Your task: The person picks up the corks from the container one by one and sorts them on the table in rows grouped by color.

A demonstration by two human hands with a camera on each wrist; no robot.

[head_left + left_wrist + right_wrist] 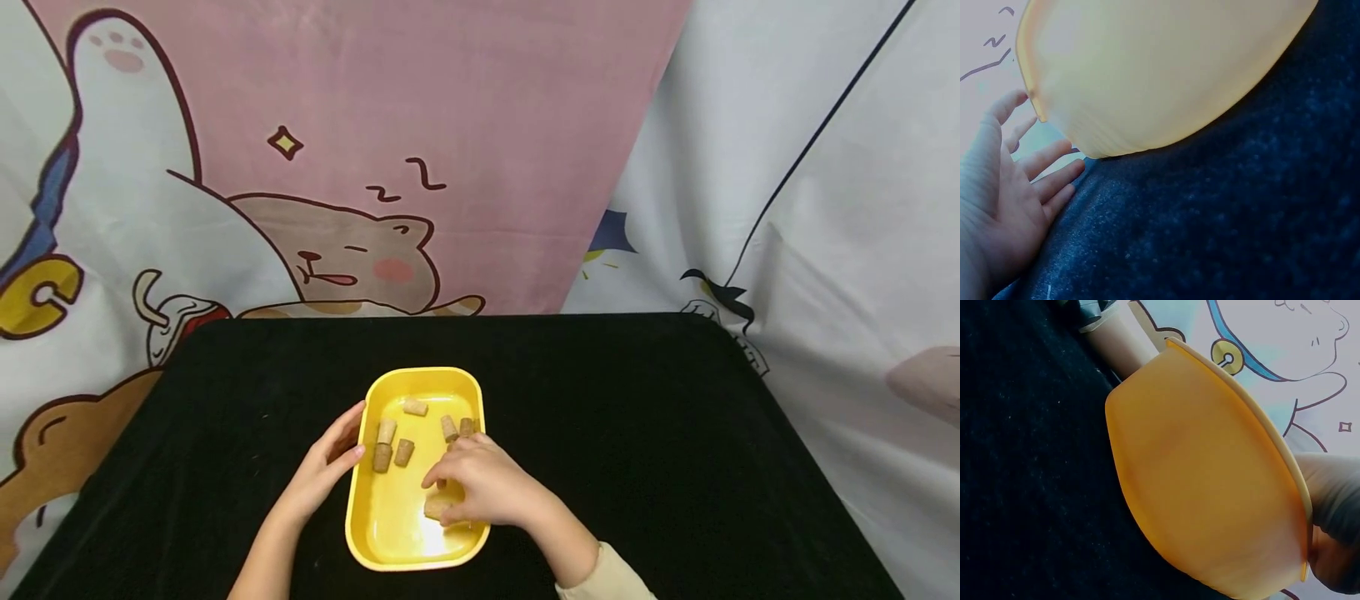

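Observation:
A yellow tray (367, 542) lies on the black cloth, with several tapered cork stoppers inside it. My left hand (321, 467) is at its left side, thumb by the rim and the other fingers loosely extended along the outer wall (1147, 69). Over the right rim reaches my right hand (483, 479), its thumb and forefinger curled about a light cork stopper (437, 505) low in the tray. In the right wrist view the tray wall (1204, 469) hides the fingertips of the right hand (1338, 519).
Toward the tray's far end lie a pale cork (415, 407) and two corks (448, 428) near the right wall. Darker cork stoppers (382, 457) sit on the left. Black cloth (637, 433) covers the table, and a cartoon-printed curtain (510, 150) hangs behind.

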